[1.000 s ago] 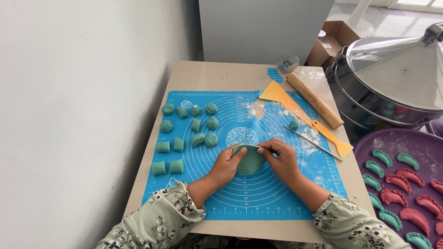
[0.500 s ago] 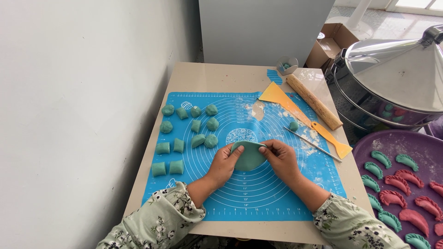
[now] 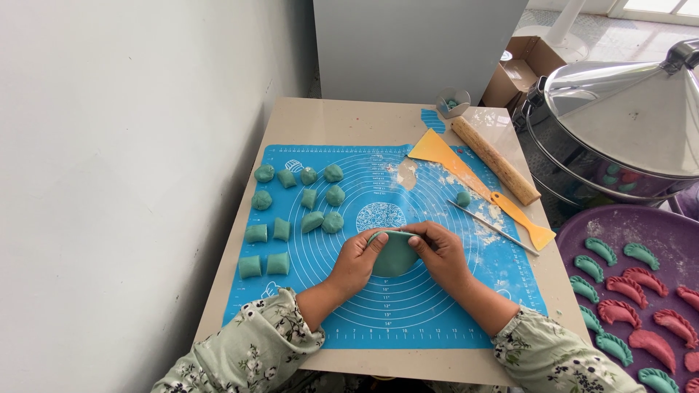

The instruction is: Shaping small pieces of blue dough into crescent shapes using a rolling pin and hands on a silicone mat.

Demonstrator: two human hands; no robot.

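Left hand [image 3: 358,260] and right hand [image 3: 439,252] both pinched the green dough round [image 3: 394,255], held folded just above the blue mat [image 3: 437,306]. Risk: uneven finger pressure could tear its edge. Cut dough pieces [image 3: 295,211] lay nearby on the bench [image 3: 364,120].

Left hand [image 3: 358,260] and right hand [image 3: 439,252] pinch a green dough round [image 3: 394,255].

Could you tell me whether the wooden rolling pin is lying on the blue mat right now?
No, the wooden rolling pin lies on the bare table beyond the right edge of the blue mat.
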